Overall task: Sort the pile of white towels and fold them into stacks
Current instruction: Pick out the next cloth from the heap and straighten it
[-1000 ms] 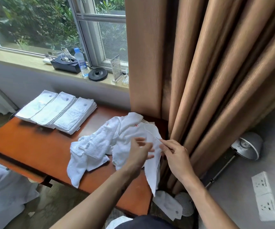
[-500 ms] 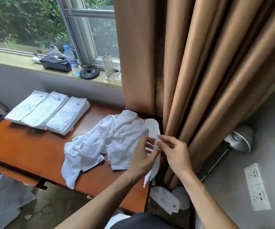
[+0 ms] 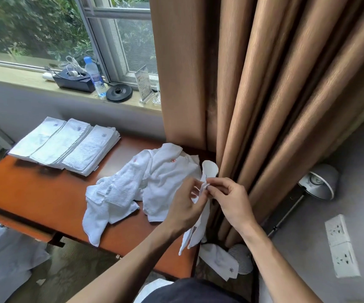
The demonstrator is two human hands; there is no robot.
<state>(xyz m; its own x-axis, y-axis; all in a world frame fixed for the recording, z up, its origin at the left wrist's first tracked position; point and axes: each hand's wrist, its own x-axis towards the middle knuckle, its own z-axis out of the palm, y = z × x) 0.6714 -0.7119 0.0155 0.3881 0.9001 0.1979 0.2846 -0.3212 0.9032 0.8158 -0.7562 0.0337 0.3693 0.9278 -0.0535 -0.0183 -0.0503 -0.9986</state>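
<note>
Mid-sort here: one towel (image 3: 201,226) is up off the tabletop (image 3: 34,193), held at the right edge, just in front of the curtain (image 3: 253,106). The left hand (image 3: 184,207) and the right hand (image 3: 231,201) meet at its top hem. The fingers (image 3: 217,185) of each are curled in, pinching the cloth, and the two pinches almost touch. A loop of hem stands up above the pinch. The rest hangs in a narrow, twisted strip past the tabletop's near right corner.

This looks like the hunt for corners, as the towel is not yet spread. Next, I'd say, the hands slide apart along the hem until it draws straight, then carry it left to lay it flat.

The pile (image 3: 130,189) of unsorted towels lies just left of the hands, with one tail drooping over the near edge. Three folded stacks (image 3: 67,143) sit side by side at the far left. Bare tabletop shows between pile and stacks and along the near left, which is the best room for folding. The right is tight, with the curtain close by the right hand. A floor towel (image 3: 220,261) lies below the corner, so anything hanging off that edge could follow it down.
</note>
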